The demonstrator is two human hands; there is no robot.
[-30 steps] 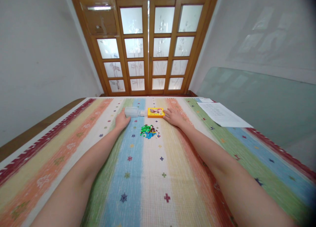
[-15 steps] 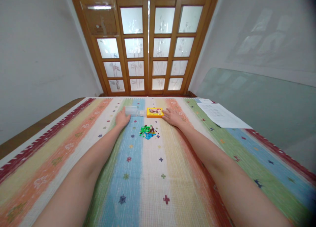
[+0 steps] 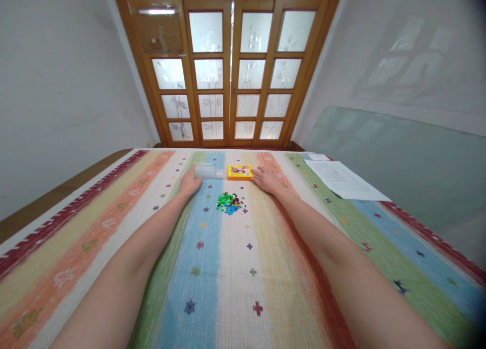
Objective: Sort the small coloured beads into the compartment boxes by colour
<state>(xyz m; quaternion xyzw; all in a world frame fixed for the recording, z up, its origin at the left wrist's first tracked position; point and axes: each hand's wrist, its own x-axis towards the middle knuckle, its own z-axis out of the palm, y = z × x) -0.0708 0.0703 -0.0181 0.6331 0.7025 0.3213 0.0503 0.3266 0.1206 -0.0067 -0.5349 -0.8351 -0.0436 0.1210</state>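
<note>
At the far middle of the table, my left hand (image 3: 190, 181) grips the left end of a clear plastic box (image 3: 205, 170), thumb on the near side and fingers partly hidden behind. A yellow box (image 3: 239, 172) with a printed picture lies flat to its right. Against that box's right edge rest the fingertips of my right hand (image 3: 265, 179), the fingers stretched out and slightly apart. Nearer to me, between my forearms, is a loose pile of small building bricks (image 3: 230, 203) in green, blue, brown and a little yellow.
A striped, patterned tablecloth (image 3: 235, 288) covers the table. Printed paper sheets (image 3: 343, 179) lie at the right. Beyond the far edge stand wooden doors with glass panes (image 3: 233, 76). A pale green glass-like panel (image 3: 402, 151) borders the right side.
The view has shifted very slightly, so everything appears a little further right. Both hands keep their places at the two boxes, and the brick pile looks the same.
</note>
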